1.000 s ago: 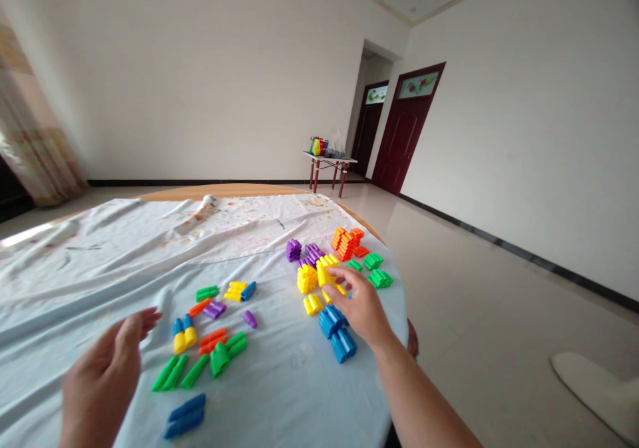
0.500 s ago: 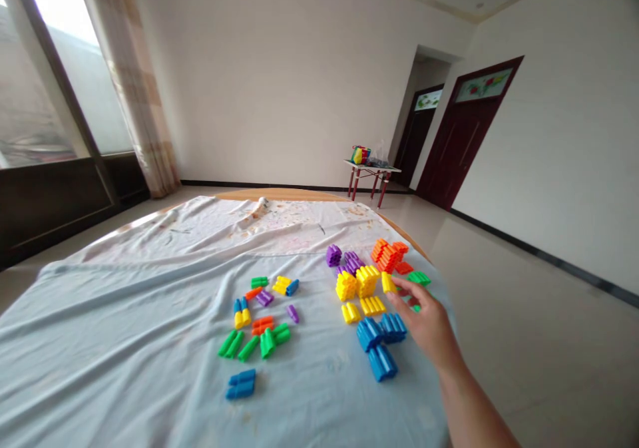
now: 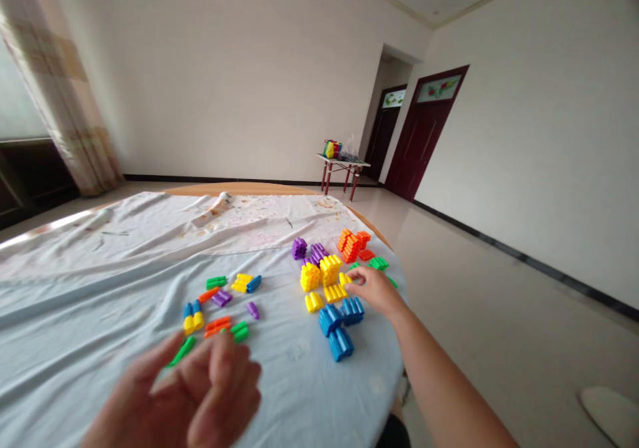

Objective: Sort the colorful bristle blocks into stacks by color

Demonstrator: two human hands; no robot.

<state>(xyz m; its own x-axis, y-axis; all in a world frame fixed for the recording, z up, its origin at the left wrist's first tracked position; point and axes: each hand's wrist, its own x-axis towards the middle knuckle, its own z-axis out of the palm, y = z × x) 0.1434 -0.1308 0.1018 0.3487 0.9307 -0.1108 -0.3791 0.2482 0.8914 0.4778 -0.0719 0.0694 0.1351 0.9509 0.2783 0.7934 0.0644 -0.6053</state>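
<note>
My right hand (image 3: 373, 288) pinches a small yellow piece (image 3: 344, 279) beside the yellow stacks (image 3: 329, 269). Below it lie blue blocks (image 3: 340, 343), with purple blocks (image 3: 299, 248) and an orange stack (image 3: 349, 245) farther back. My left hand (image 3: 200, 391) is above the cloth at the lower left, thumb and fingers apart, with nothing visible in it. It partly covers green pieces (image 3: 184, 351). Around the left group lie orange pieces (image 3: 217, 325), a purple piece (image 3: 253, 310), and a yellow and blue pair (image 3: 193, 318).
A pale wrinkled cloth (image 3: 124, 281) covers the round table (image 3: 239, 187). Green pieces (image 3: 378, 263) lie near its right edge. A small side table (image 3: 344, 161) holding colourful bags stands beyond, near dark red doors (image 3: 424, 128).
My left hand has come into view at the lower left. The view has turned right. My right hand has lowered the yellow piece towards the yellow blocks.
</note>
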